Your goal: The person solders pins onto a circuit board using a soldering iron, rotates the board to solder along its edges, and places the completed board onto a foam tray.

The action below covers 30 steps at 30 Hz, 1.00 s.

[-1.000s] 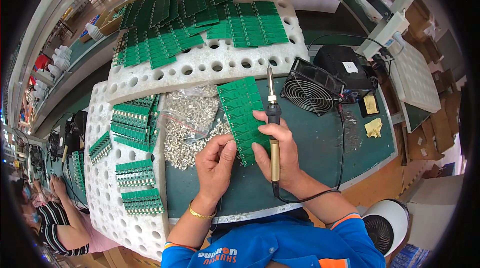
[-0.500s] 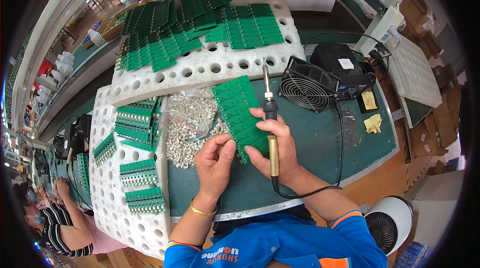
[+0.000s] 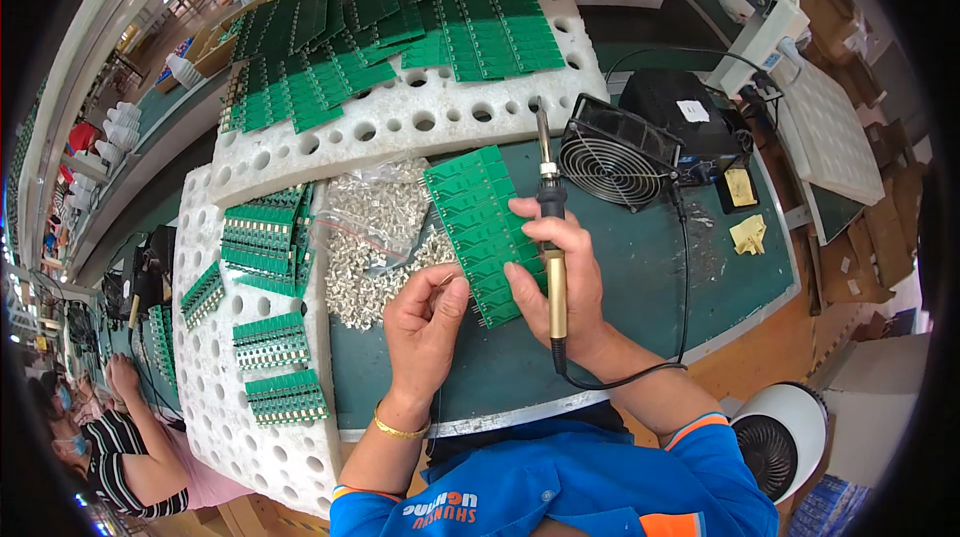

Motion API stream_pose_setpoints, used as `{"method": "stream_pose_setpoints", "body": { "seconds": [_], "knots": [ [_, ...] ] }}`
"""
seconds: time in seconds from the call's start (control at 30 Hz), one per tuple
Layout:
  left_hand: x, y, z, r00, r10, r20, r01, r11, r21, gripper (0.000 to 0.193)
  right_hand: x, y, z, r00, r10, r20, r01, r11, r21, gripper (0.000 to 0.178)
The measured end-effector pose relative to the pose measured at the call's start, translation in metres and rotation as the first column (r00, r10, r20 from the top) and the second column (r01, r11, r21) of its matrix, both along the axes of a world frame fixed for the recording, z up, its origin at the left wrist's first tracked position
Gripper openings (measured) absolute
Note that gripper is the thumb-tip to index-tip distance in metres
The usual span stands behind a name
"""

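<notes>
My right hand (image 3: 580,282) wraps round a soldering iron (image 3: 557,307) with a brass-coloured handle, its metal tip pointing away from me. The same hand grips the right side of a green circuit board panel (image 3: 480,212), which is tilted above the bench. Short pins stick out along the panel's lower left edge. Close to that edge, my left hand (image 3: 428,322) is closed in a pinch. A thin strand seems to hang below it, but what lies between the fingers is too small to name. Small metal parts (image 3: 365,282) lie heaped beyond my left hand, partly in a clear plastic bag (image 3: 385,212).
Green panels (image 3: 350,47) cover a white foam board (image 3: 470,137) at the back; several more lie on another foam board (image 3: 280,452) at left. On the right stand a black fan (image 3: 615,167), a black box-shaped unit (image 3: 670,107) and a yellow sponge (image 3: 740,187). The iron's cord (image 3: 683,277) loops there.
My right hand and the soldering iron have shifted slightly right and the iron's tip has come a little nearer. The left hand keeps its pinch beside the panel.
</notes>
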State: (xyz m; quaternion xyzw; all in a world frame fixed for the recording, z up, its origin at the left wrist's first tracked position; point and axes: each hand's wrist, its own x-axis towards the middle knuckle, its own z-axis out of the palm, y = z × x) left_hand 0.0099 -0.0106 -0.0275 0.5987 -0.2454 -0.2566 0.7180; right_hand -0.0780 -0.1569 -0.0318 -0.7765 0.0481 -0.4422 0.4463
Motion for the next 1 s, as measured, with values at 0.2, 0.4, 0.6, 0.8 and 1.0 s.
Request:
{"method": "stream_pose_setpoints", "body": {
  "seconds": [0.2, 0.4, 0.6, 0.8, 1.0],
  "knots": [
    [-0.017, 0.026, 0.000, 0.995, 0.002, -0.104, 0.006, 0.997, 0.081, 0.019, -0.017, 0.015, 0.004, 0.993, 0.018, -0.117, -0.026, 0.997, -0.068, 0.043],
    [-0.041, 0.046, -0.010, 0.985, -0.014, -0.173, 0.049, 0.978, 0.201, 0.020, -0.045, 0.026, -0.011, 0.969, 0.031, -0.243, -0.083, 0.974, -0.209, 0.047],
    [-0.055, 0.057, -0.018, 0.995, -0.095, -0.008, 0.087, 0.870, 0.485, 0.016, -0.074, 0.038, -0.021, 0.927, -0.009, -0.375, -0.134, 0.926, -0.354, 0.045],
    [-0.060, 0.054, -0.012, 0.977, -0.132, 0.164, 0.016, 0.822, 0.569, 0.017, -0.081, 0.036, -0.028, 0.913, -0.023, -0.407, -0.145, 0.914, -0.378, 0.043],
    [-0.053, 0.071, -0.005, 0.991, -0.123, 0.044, 0.071, 0.790, 0.609, 0.018, -0.103, 0.021, -0.012, 0.939, 0.125, -0.319, -0.232, 0.916, -0.326, 0.035]
  ]
}}
